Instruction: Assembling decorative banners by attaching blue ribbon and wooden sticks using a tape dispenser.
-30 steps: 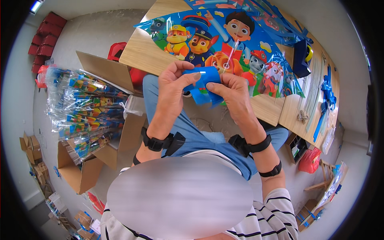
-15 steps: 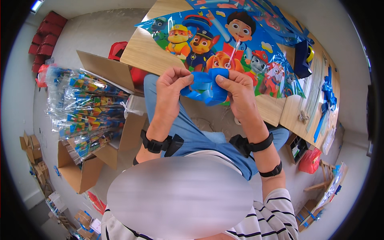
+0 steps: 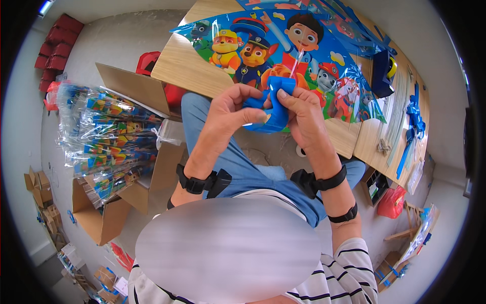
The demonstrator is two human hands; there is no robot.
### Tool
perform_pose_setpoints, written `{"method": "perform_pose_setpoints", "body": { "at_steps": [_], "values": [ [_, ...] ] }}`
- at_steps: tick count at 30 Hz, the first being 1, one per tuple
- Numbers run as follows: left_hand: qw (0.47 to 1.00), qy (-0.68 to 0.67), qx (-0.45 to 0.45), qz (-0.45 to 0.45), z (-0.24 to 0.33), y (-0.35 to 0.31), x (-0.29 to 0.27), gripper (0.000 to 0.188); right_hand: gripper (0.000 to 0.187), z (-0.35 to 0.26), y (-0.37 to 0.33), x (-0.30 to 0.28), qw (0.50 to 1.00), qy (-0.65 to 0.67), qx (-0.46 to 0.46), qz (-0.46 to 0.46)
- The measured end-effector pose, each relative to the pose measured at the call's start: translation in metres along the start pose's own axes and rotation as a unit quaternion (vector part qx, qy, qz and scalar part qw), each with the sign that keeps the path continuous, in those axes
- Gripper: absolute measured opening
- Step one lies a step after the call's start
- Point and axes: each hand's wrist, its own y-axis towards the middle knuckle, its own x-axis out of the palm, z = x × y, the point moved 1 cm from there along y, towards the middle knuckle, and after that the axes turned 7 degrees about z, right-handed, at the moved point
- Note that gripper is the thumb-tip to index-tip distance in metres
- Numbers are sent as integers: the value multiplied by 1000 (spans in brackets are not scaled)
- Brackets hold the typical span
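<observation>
Ribbon (image 3: 277,120) stays pinched by right hand (image 3: 307,110) while left hand (image 3: 230,110) has parted thumb from fingers.

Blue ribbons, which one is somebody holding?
The looped ribbon, pinched in the right hand; the blue bunch lies untouched on the table's right side.

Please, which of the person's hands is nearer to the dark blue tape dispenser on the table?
Right. The right hand is left of the tape dispenser and lower in the picture; the left hand is farther left.
</observation>
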Motion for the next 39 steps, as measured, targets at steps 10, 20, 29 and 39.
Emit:
{"method": "perform_pose_setpoints", "body": {
  "at_steps": [10,20,29,39],
  "values": [
    [1000,19,-15,19,-7,1,-8,24,18,4,6,1,999,34,4,12],
    [988,131,6,77,-8,8,-47,18,21,-14,38,-35,982,181,43,27],
    [900,345,120,239,16,22,-141,15,21,-100,55,-132,962,248,-37,107],
    [808,382,180,410,79,42,-198,9,5,-141,175,-148,954,-226,-29,193]
  ]
}}
